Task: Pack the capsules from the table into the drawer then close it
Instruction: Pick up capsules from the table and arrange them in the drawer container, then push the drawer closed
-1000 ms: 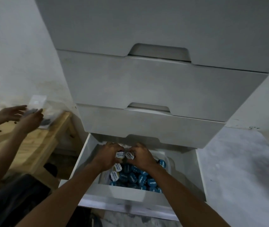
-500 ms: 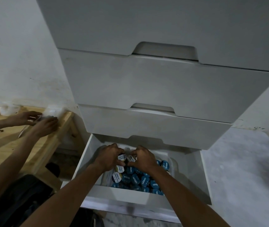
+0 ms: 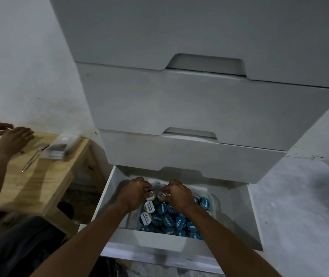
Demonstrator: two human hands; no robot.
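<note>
White drawer [image 3: 107,198], hands [image 3: 133,193] still gripping capsules [image 3: 160,195]

Drawer [image 3: 181,241]: smooth white laminate, matt w/ a faint sheen on the front edge. Drawer fronts above [image 3: 199,108] same finish, a bit scuffed. Capsules [image 3: 168,218]: printed lids, mostly blue, a few white, look like foil or film, slight gloss. Bench [image 3: 39,182]: bare pale wood, grain showing, unvarnished look. Pen [image 3: 32,159]: shiny metal. Clear plastic box [image 3: 62,145], glossy. Floor [image 3: 299,206]: rough grey concrete, mottled.
</note>
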